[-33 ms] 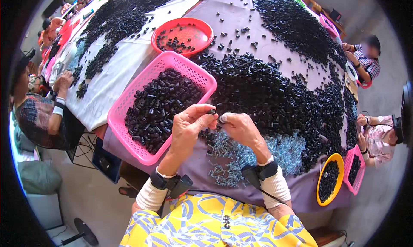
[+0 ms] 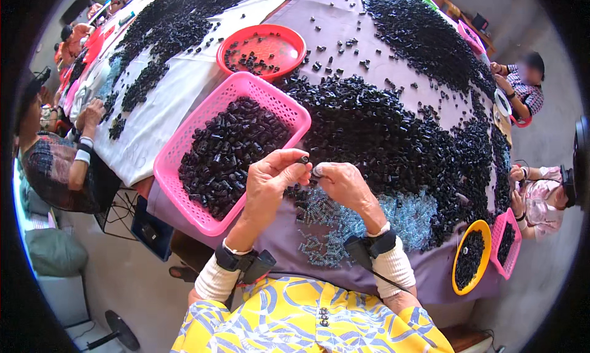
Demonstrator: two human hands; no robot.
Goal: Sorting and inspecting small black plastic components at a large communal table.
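Between the thumb and fingers of my left hand (image 2: 273,175) is a small black cylindrical piece (image 2: 303,160), its round end showing. Close beside it, my right hand (image 2: 344,182) is closed in a pinch on another small dark piece (image 2: 316,171), mostly covered by the fingertips. Both hands hover over the table, near the right rim of a pink perforated basket (image 2: 169,162) filled with black pieces (image 2: 236,150). Beyond and right of my hands spreads a big heap of similar black pieces (image 2: 375,132). Clear bluish small parts (image 2: 369,224) lie loose beneath my right wrist.
A red round tray (image 2: 270,39) with some black pieces stands behind the basket. At the right edge are a yellow bowl (image 2: 458,273) and a smaller pink basket (image 2: 514,245). Other people work around the table, one at left (image 2: 58,162), two at right.
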